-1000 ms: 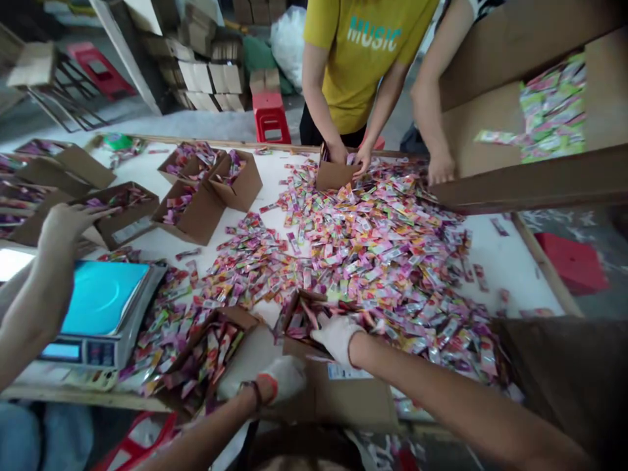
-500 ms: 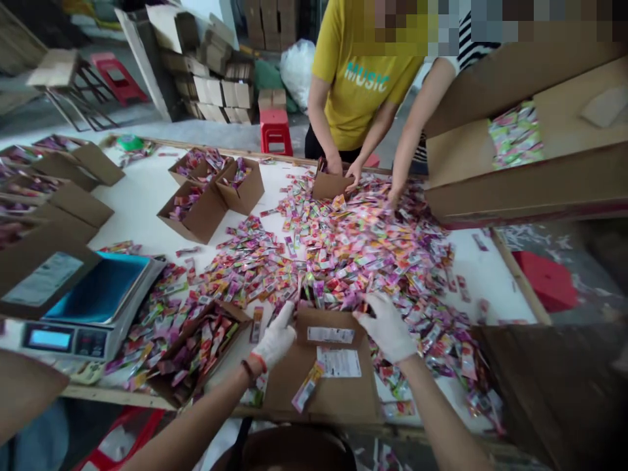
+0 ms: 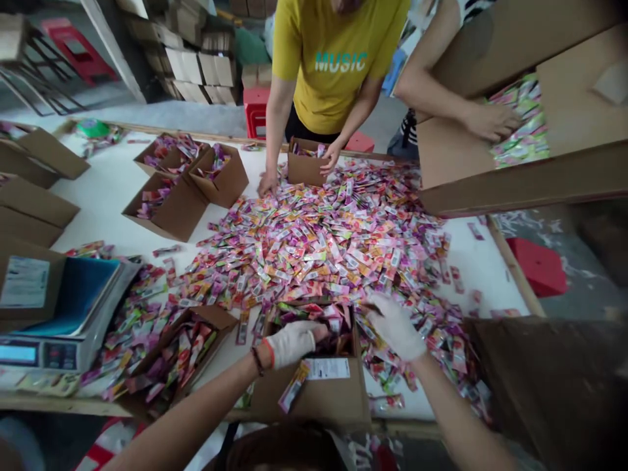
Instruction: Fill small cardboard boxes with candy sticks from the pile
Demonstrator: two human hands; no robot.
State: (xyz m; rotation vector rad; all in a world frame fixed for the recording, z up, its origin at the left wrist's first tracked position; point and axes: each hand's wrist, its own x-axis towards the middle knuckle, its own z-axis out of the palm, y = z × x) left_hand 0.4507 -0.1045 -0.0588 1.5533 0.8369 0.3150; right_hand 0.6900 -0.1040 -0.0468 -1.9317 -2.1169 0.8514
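A brown cardboard box (image 3: pixel 318 392) lies at the table's near edge, its mouth facing a big heap of small colourful sachets (image 3: pixel 324 242). My left hand (image 3: pixel 292 341), in a white glove, is curled over the box's open mouth among sachets inside it. My right hand (image 3: pixel 395 326), also gloved, rests on the heap just right of the box, fingers bent over sachets; what it holds, if anything, is hidden. One sachet (image 3: pixel 293 387) lies on the box's top face.
A weighing scale (image 3: pixel 59 327) with a blue pan stands at the left, a box on it. Several open boxes with sachets (image 3: pixel 181 190) sit around. A person in a yellow shirt (image 3: pixel 333 72) works opposite; another person's hand (image 3: pixel 490 121) reaches into a large carton (image 3: pixel 515 176).
The box at the near edge has been tipped so its mouth takes in sachets. My left hand moved from its flap into the mouth. The opposite person's left hand moved onto the heap.
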